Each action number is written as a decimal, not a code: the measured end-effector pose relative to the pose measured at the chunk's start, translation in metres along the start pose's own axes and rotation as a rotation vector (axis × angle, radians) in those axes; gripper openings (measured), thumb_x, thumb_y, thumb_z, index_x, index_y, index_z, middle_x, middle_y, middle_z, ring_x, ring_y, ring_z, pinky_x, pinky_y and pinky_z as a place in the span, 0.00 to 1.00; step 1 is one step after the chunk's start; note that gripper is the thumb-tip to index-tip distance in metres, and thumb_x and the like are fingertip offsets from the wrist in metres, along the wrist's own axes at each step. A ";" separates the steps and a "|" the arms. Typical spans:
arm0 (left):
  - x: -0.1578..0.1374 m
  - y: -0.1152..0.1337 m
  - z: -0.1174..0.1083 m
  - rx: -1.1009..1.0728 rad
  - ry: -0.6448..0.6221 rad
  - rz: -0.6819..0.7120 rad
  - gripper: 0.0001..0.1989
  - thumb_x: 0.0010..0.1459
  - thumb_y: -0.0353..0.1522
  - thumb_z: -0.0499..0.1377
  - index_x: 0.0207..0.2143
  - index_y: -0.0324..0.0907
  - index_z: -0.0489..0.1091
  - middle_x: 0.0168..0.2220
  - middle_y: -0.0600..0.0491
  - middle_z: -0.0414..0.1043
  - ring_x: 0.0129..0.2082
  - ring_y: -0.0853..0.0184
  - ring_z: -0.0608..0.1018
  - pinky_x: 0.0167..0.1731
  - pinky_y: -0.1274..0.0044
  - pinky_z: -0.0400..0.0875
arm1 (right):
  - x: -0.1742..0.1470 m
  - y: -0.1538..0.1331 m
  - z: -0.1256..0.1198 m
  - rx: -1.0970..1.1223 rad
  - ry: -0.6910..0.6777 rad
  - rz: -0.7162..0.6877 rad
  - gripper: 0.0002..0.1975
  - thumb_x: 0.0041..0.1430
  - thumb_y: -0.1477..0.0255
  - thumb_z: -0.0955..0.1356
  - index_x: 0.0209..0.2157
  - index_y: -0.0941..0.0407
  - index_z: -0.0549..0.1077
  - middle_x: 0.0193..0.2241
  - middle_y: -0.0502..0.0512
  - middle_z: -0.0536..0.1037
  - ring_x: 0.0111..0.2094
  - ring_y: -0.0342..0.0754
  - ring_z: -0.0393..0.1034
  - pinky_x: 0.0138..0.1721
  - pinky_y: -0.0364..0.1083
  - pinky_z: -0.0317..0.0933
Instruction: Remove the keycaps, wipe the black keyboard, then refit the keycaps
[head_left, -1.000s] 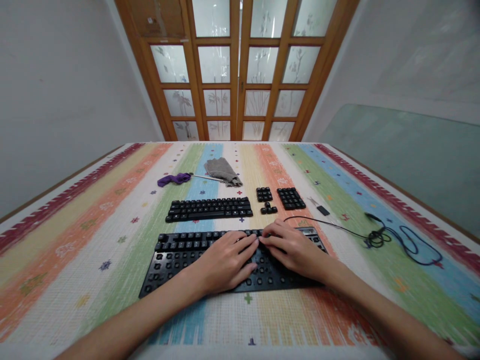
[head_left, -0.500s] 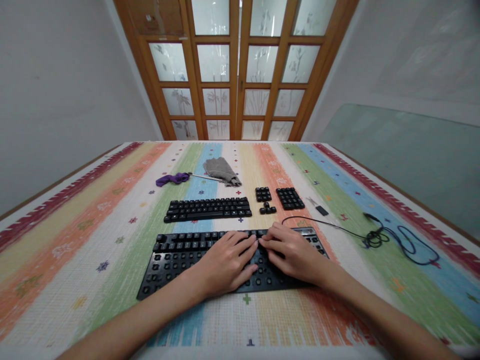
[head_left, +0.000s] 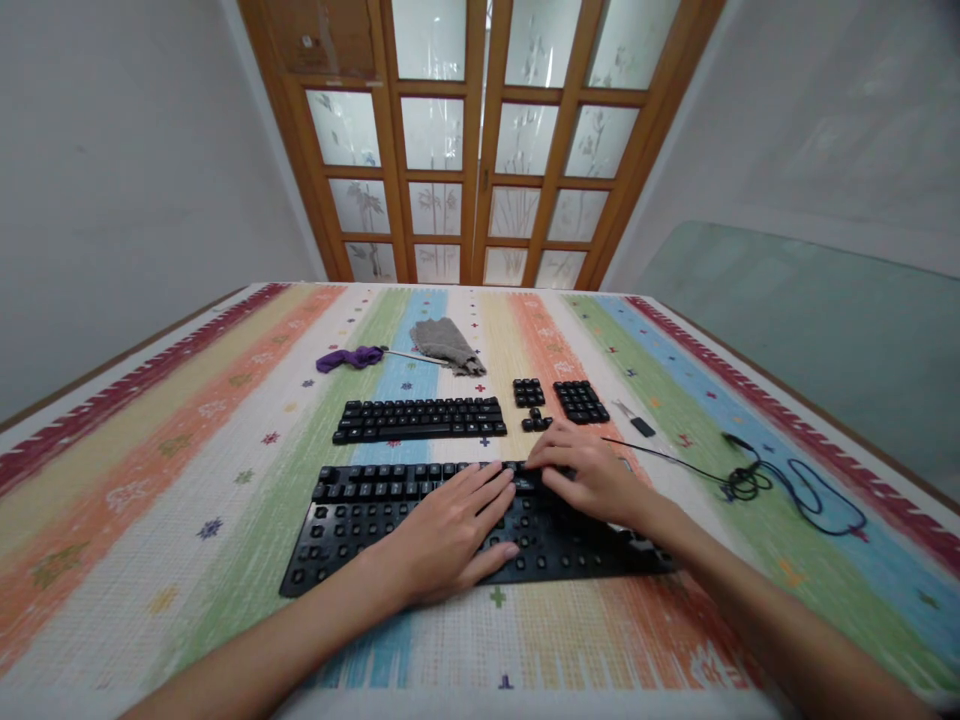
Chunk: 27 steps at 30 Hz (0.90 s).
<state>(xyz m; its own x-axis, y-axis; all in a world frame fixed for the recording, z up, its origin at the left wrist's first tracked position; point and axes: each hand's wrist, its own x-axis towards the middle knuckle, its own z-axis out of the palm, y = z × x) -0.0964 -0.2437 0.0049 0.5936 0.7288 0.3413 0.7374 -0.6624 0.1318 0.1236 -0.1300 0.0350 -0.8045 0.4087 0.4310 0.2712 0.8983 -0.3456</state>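
A black keyboard (head_left: pixel 330 535) lies in front of me, keycaps on its top rows and bare switch stems below. Across its middle rests my left hand (head_left: pixel 459 528), open and palm down, its fingertips near the upper rows. My right hand (head_left: pixel 592 475) hovers over the upper right part, fingers bent and thumb apart; I see nothing between them. Removed keycaps stand behind the keyboard: a large main block (head_left: pixel 420 418), a small block (head_left: pixel 528 392), a number-pad block (head_left: pixel 581 401) and arrow keycaps (head_left: pixel 535 420), close to the right hand's knuckles.
A grey cloth (head_left: pixel 448 345) and a purple cloth (head_left: pixel 349 359) lie farther back, with a thin rod between them. On the right are a small wire tool with a black handle (head_left: pixel 642 427) and a coiled cable (head_left: pixel 742 484). Everything sits on a striped tablecloth (head_left: pixel 247 520).
My right hand has shifted right and slightly up, its fingertips parting from those of the left hand. The left hand stays almost in place on the keyboard.
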 end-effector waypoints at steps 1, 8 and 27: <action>-0.002 -0.001 0.000 -0.004 -0.013 -0.011 0.28 0.69 0.44 0.48 0.63 0.35 0.57 0.65 0.41 0.60 0.67 0.56 0.59 0.64 0.64 0.57 | 0.006 0.005 -0.001 0.005 0.008 0.019 0.12 0.59 0.79 0.63 0.34 0.55 0.79 0.33 0.57 0.79 0.38 0.52 0.69 0.43 0.54 0.66; -0.006 -0.002 0.000 -0.056 -0.109 -0.047 0.34 0.69 0.48 0.46 0.66 0.32 0.52 0.68 0.39 0.50 0.69 0.57 0.53 0.67 0.65 0.49 | 0.058 0.057 0.012 -0.083 -0.054 0.088 0.11 0.55 0.78 0.65 0.33 0.55 0.79 0.35 0.56 0.82 0.40 0.54 0.71 0.47 0.55 0.63; -0.005 0.006 -0.004 -0.090 -0.089 -0.057 0.32 0.70 0.47 0.44 0.65 0.32 0.55 0.68 0.41 0.52 0.69 0.59 0.53 0.68 0.66 0.45 | 0.094 0.077 0.030 -0.216 -0.148 0.192 0.10 0.55 0.76 0.65 0.32 0.58 0.80 0.32 0.59 0.81 0.39 0.55 0.68 0.44 0.51 0.61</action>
<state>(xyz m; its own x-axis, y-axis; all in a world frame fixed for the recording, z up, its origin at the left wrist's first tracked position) -0.0961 -0.2524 0.0079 0.5807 0.7757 0.2472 0.7414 -0.6293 0.2331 0.0534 -0.0271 0.0239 -0.7916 0.5603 0.2439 0.5186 0.8271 -0.2167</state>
